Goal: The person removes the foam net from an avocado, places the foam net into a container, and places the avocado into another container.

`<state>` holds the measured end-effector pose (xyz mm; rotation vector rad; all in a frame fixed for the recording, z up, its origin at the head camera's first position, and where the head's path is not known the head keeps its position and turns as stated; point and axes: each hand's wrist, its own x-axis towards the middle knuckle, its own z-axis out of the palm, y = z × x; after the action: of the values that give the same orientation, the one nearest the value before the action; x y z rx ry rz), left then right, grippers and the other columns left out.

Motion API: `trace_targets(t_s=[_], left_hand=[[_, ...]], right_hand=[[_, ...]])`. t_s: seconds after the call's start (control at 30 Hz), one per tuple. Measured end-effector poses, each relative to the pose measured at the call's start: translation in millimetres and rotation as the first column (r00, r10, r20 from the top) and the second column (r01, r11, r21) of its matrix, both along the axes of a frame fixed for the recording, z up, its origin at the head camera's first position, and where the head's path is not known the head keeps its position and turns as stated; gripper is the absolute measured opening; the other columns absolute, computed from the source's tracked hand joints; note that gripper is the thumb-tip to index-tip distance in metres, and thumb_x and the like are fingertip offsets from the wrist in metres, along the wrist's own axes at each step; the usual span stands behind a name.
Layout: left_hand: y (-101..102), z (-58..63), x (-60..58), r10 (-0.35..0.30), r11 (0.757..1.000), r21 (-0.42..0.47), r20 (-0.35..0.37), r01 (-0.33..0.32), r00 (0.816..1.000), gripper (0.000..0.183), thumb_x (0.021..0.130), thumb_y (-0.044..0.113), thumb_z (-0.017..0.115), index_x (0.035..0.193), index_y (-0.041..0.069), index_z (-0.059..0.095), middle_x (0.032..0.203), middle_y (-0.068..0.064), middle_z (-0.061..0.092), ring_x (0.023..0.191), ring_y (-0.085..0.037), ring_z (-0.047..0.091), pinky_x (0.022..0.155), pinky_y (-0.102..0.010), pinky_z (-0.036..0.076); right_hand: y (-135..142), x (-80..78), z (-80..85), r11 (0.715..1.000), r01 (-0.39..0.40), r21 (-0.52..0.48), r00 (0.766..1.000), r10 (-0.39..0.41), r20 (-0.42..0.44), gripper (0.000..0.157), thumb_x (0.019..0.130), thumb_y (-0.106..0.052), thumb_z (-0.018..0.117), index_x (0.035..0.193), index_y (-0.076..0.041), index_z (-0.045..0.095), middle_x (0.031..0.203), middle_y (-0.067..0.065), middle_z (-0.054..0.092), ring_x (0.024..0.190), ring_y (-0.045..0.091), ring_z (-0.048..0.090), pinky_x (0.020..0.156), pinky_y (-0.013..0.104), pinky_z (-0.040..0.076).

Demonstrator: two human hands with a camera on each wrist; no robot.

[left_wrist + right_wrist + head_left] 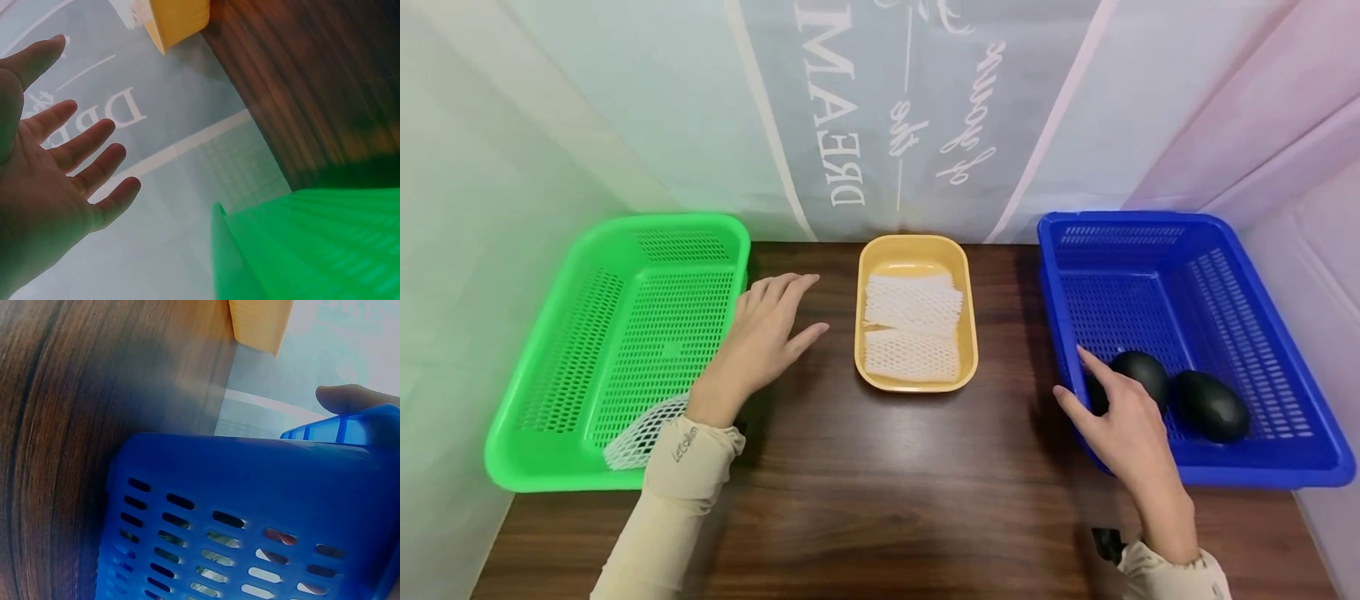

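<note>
My left hand (758, 337) is raised beside the right rim of the green basket (741, 250), fingers spread and holding nothing; the left wrist view shows its bare palm. In that basket lies a white foam net sleeve (643, 437) with something dark inside, partly hidden by my sleeve. Over the left rim of the blue basket (1060, 317) reaches my right hand (1123, 421), thumb outside and index finger extended. Smooth, dark, egg-shaped fruits, like avocados, lie under and beside it, one fruit (1212, 407) to its right. Whether the fingers touch one is hidden.
Between the baskets, a yellow tray (917, 387) holds white foam net sleeves (913, 354) in two stacks. All stand on a dark wooden table (880, 492). A printed curtain (917, 108) hangs behind, with pale cloth at both sides.
</note>
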<state>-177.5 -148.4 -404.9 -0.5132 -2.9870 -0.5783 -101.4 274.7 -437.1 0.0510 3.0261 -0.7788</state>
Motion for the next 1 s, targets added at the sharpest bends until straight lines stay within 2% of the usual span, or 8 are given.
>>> trace_targets(t_s=[0.2,0.43,0.6,1.0], left_hand=[[-6.0,-2.1,3.2,0.014,1.000,-0.008,0.000,-0.014,1.000,0.064,0.095,0.038,0.064,0.148,0.011,0.039,0.145,-0.016,0.046,0.136,-0.038,0.036,0.111,-0.057,0.027],[-2.4,-2.6,10.6,-0.001,1.000,-0.017,0.025,0.002,1.000,0.065,0.095,0.039,0.064,0.149,0.011,0.039,0.145,-0.017,0.046,0.137,-0.040,0.036,0.113,-0.059,0.027],[-4.6,-2.8,14.8,0.010,1.000,-0.010,0.032,-0.010,0.999,0.065,0.095,0.040,0.064,0.149,0.012,0.039,0.146,-0.016,0.046,0.138,-0.039,0.035,0.114,-0.058,0.026],[-14.7,15.3,22.3,0.043,0.999,-0.008,0.013,-0.043,0.999,0.065,0.096,0.038,0.064,0.150,0.014,0.037,0.147,-0.016,0.044,0.138,-0.038,0.034,0.112,-0.060,0.026]], right_hand=[[1.2,2.4,-2.0,1.000,0.004,-0.002,1.000,-0.004,0.012,0.069,0.096,-0.043,0.061,0.154,-0.014,0.037,0.138,0.037,0.050,0.124,0.058,0.043,0.091,0.071,0.035],[5.2,11.6,-5.2,0.999,0.031,0.020,0.998,-0.033,0.060,0.071,0.096,-0.049,0.058,0.155,-0.016,0.034,0.138,0.037,0.049,0.124,0.058,0.042,0.089,0.073,0.035],[3.5,11.0,-5.6,1.000,0.027,0.015,0.998,-0.027,0.062,0.071,0.096,-0.049,0.058,0.155,-0.016,0.034,0.138,0.036,0.050,0.124,0.058,0.042,0.089,0.073,0.036],[-0.1,1.1,-3.1,1.000,0.014,0.008,1.000,-0.014,0.020,0.070,0.096,-0.047,0.059,0.154,-0.015,0.036,0.137,0.037,0.051,0.122,0.058,0.043,0.089,0.072,0.036]])
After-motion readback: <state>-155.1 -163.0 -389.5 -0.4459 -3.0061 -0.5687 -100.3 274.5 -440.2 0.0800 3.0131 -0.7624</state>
